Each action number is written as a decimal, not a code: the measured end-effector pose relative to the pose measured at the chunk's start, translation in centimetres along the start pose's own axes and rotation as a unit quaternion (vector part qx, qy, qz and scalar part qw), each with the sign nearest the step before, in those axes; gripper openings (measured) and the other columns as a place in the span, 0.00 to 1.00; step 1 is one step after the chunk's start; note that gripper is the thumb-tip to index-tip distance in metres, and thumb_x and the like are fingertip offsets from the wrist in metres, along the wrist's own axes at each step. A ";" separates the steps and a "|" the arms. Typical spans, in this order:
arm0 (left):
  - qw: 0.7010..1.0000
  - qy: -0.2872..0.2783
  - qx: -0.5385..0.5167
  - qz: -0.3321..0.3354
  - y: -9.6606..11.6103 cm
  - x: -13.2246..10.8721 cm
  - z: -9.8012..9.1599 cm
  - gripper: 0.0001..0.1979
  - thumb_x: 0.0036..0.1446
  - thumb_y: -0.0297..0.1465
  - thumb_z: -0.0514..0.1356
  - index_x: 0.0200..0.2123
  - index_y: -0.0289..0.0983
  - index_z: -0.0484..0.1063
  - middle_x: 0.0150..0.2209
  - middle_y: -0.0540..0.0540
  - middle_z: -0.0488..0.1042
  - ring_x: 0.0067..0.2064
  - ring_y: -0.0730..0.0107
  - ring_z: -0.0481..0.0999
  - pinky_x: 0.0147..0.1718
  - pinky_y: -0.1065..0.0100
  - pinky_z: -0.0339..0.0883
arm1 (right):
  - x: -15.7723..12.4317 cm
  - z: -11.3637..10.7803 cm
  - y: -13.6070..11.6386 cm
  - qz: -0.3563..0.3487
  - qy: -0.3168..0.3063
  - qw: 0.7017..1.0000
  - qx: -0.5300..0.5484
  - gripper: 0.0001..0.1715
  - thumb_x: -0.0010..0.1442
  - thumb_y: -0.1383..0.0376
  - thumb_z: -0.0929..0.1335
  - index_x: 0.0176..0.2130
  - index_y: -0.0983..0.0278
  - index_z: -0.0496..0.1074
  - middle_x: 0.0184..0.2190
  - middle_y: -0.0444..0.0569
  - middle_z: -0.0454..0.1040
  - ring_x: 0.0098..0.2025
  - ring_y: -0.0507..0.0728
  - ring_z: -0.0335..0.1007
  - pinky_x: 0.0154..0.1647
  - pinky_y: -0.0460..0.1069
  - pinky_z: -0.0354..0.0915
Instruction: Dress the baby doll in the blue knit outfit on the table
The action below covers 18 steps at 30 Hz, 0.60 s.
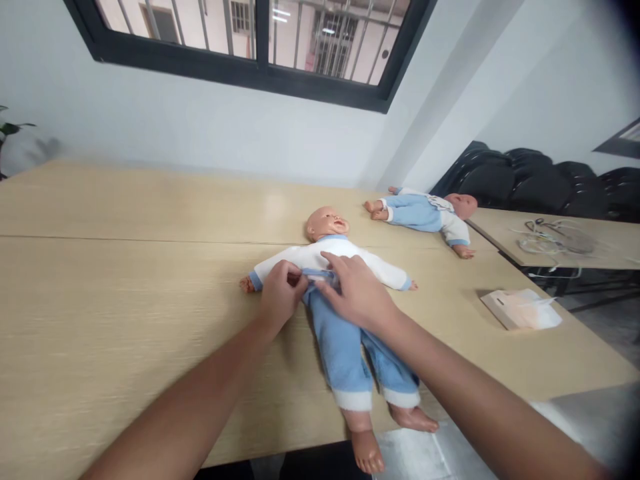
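Observation:
A baby doll lies on its back on the table, arms spread, head away from me. It wears a white top with blue cuffs and collar, and blue trousers with white hems. At the left side of its waist, my left hand is closed in a pinch on the trousers' waistband. My right hand rests on the doll's belly with index finger and thumb apart, either side of the blue waistband. The doll's bare feet reach past the table's front edge.
A second doll in blue and white lies at the back right of the table. An open tissue box sits near the right edge. Tangled cables lie on another table, with black chairs behind.

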State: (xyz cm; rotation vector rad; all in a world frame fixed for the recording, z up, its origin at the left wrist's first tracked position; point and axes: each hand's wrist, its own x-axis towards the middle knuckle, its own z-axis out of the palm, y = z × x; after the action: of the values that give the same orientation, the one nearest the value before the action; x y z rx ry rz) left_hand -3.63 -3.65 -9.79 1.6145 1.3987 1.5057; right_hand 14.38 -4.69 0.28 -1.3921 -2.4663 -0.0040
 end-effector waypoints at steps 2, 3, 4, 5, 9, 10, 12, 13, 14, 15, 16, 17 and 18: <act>0.999 0.008 0.008 0.034 0.5 -0.2 0.0 0.06 0.58 0.30 0.63 0.32 0.41 0.67 0.32 0.49 0.73 0.35 0.66 0.74 0.39 0.64 0.69 | 0.5 -0.4 0.4 0.032 -0.028 0.995 0.088 0.25 0.75 0.55 0.59 0.57 0.65 0.75 0.50 0.56 0.80 0.53 0.65 0.72 0.57 0.58 0.62; 0.999 0.010 0.011 0.042 0.6 -0.2 0.0 0.06 0.58 0.30 0.62 0.32 0.41 0.67 0.32 0.49 0.73 0.36 0.66 0.74 0.40 0.63 0.69 | 0.9 -0.6 0.5 0.051 -0.041 0.990 0.126 0.25 0.76 0.58 0.57 0.53 0.64 0.78 0.48 0.54 0.81 0.52 0.63 0.73 0.56 0.56 0.62; 0.999 0.011 0.014 0.043 0.7 -0.3 0.0 0.06 0.58 0.30 0.62 0.32 0.41 0.66 0.32 0.49 0.73 0.36 0.65 0.74 0.40 0.63 0.69 | 1.3 -0.9 0.6 0.069 -0.053 0.984 0.155 0.24 0.75 0.61 0.57 0.48 0.63 0.79 0.46 0.53 0.82 0.50 0.62 0.74 0.55 0.55 0.63; 0.999 0.009 0.018 0.034 0.7 -0.3 0.1 0.06 0.57 0.29 0.62 0.32 0.41 0.66 0.32 0.49 0.73 0.36 0.65 0.74 0.40 0.63 0.69 | 1.6 -1.1 0.6 0.082 -0.068 0.979 0.173 0.21 0.72 0.64 0.59 0.44 0.63 0.80 0.45 0.52 0.82 0.48 0.60 0.75 0.52 0.53 0.64; 0.998 -0.035 0.020 -0.048 0.1 -0.1 0.2 0.05 0.58 0.30 0.61 0.36 0.42 0.65 0.32 0.50 0.72 0.34 0.65 0.73 0.37 0.63 0.67 | 2.4 -2.1 0.2 0.053 -0.116 0.976 0.176 0.08 0.61 0.69 0.67 0.37 0.63 0.77 0.38 0.49 0.79 0.39 0.56 0.71 0.43 0.50 0.64; 0.997 -0.047 0.017 -0.065 -0.2 0.0 0.2 0.04 0.60 0.30 0.60 0.37 0.42 0.65 0.31 0.51 0.72 0.33 0.65 0.73 0.36 0.63 0.67 | 2.4 -2.4 0.2 0.036 -0.114 0.977 0.178 0.07 0.61 0.69 0.67 0.36 0.63 0.76 0.37 0.48 0.77 0.38 0.56 0.70 0.42 0.49 0.63; 0.995 -0.061 0.014 -0.083 -0.6 0.0 0.1 0.03 0.61 0.31 0.58 0.39 0.42 0.64 0.33 0.50 0.72 0.34 0.64 0.73 0.37 0.63 0.67 | 2.0 -2.8 1.1 0.021 -0.086 0.977 0.196 0.07 0.63 0.65 0.66 0.36 0.63 0.75 0.37 0.48 0.76 0.39 0.56 0.70 0.44 0.50 0.63; 0.994 -0.062 0.018 -0.087 -0.8 0.1 0.1 0.03 0.62 0.30 0.57 0.39 0.42 0.64 0.34 0.49 0.73 0.35 0.64 0.74 0.38 0.62 0.68 | 1.6 -2.8 1.9 0.030 -0.060 0.975 0.212 0.10 0.65 0.63 0.65 0.37 0.63 0.74 0.38 0.49 0.76 0.41 0.57 0.70 0.46 0.51 0.64; 0.994 -0.061 0.025 -0.089 -0.9 0.1 0.0 0.04 0.62 0.30 0.57 0.40 0.42 0.65 0.36 0.49 0.74 0.37 0.63 0.75 0.40 0.62 0.68 | 1.0 -2.7 2.9 0.054 -0.029 0.971 0.231 0.12 0.67 0.60 0.64 0.38 0.63 0.74 0.39 0.49 0.76 0.42 0.57 0.70 0.48 0.52 0.64; 0.993 -0.060 0.034 -0.091 -1.0 0.1 -0.1 0.04 0.62 0.30 0.57 0.41 0.42 0.65 0.37 0.48 0.75 0.38 0.62 0.75 0.41 0.61 0.68 | 0.1 -2.4 4.0 0.088 0.008 0.963 0.253 0.14 0.68 0.58 0.63 0.39 0.63 0.74 0.39 0.50 0.76 0.44 0.58 0.70 0.49 0.53 0.64; 0.993 -0.060 0.044 -0.093 -1.1 0.2 -0.2 0.04 0.62 0.29 0.57 0.41 0.42 0.66 0.38 0.47 0.76 0.39 0.61 0.76 0.42 0.60 0.68 | -1.0 -1.9 5.2 0.132 0.042 0.951 0.278 0.16 0.68 0.57 0.62 0.40 0.63 0.74 0.39 0.50 0.76 0.44 0.58 0.70 0.51 0.53 0.64; 0.992 -0.061 0.055 -0.095 -1.2 0.3 -0.4 0.04 0.62 0.29 0.57 0.42 0.42 0.67 0.38 0.47 0.76 0.40 0.60 0.77 0.42 0.60 0.68 | -2.3 -1.3 6.3 0.180 0.072 0.931 0.308 0.17 0.67 0.54 0.62 0.40 0.63 0.74 0.39 0.49 0.76 0.44 0.59 0.71 0.51 0.54 0.65; 0.991 -0.061 0.065 -0.096 -1.3 0.5 -0.5 0.04 0.63 0.29 0.57 0.42 0.42 0.67 0.38 0.47 0.77 0.40 0.59 0.77 0.41 0.60 0.68 | -3.7 -0.5 7.2 0.226 0.098 0.908 0.339 0.18 0.66 0.52 0.63 0.39 0.62 0.74 0.37 0.49 0.76 0.43 0.59 0.71 0.50 0.54 0.66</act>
State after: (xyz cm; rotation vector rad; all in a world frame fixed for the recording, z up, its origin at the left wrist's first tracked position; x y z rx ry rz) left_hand -4.63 -2.93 -10.62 1.5684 1.5629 1.2079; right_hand 22.31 -4.10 -1.29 -1.4828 -1.6705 0.7068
